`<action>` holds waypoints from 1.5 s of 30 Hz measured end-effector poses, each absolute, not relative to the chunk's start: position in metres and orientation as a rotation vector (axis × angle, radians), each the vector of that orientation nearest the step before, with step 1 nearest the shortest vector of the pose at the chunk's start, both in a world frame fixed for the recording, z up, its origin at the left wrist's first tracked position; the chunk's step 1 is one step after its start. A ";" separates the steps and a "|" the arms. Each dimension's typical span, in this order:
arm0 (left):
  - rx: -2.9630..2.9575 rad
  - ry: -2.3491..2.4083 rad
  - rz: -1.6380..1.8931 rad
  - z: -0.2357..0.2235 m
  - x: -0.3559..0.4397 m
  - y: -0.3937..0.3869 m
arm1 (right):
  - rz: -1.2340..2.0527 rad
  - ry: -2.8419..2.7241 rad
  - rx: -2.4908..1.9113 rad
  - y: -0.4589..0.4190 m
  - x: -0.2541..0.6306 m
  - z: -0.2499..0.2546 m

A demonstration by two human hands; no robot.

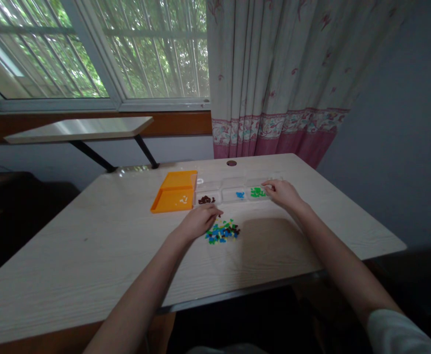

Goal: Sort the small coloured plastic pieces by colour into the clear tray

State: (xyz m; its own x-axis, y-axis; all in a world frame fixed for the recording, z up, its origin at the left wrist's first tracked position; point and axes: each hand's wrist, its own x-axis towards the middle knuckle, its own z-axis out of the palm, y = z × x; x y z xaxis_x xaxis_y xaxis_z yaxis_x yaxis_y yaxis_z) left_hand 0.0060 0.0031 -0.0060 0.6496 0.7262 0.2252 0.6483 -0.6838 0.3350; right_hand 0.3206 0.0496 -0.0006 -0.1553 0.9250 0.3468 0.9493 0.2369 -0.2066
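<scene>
My left hand is pinched at the near side of the clear boxes, with a small brown piece at its fingertips. Just below it lies a mixed pile of tiny blue, green, yellow and brown pieces. My right hand reaches over the right end of the clear compartment with green pieces; its fingers are drawn together, and anything between them is too small to see. Blue pieces lie in the middle clear box, brown pieces in the left one.
An open orange case left of the clear boxes holds a few white pieces. All rest on a pale wooden desk. A raised shelf stands at the back left, below a window. A curtain hangs behind the desk.
</scene>
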 end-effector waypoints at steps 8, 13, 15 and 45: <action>2.680 1.115 0.435 -0.004 0.005 0.003 | 0.007 -2.136 -1.610 0.039 0.300 0.002; 2.655 1.084 0.458 -0.004 0.006 0.003 | 0.083 -2.324 -1.385 0.024 0.263 -0.004; 2.638 1.063 0.477 -0.005 0.007 0.003 | 0.108 -2.403 -1.301 0.017 0.249 -0.008; 2.376 1.011 0.926 -0.001 0.025 -0.007 | 0.005 -2.284 -0.959 -0.004 0.222 -0.019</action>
State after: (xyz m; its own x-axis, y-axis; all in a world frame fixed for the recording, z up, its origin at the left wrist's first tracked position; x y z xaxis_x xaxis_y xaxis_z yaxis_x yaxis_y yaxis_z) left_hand 0.0249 -0.0066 -0.0012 0.5202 0.7441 0.4191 0.4823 -0.6610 0.5749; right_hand 0.2221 -0.0043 -0.0186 -0.5193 0.6393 0.5671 0.6370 0.7320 -0.2419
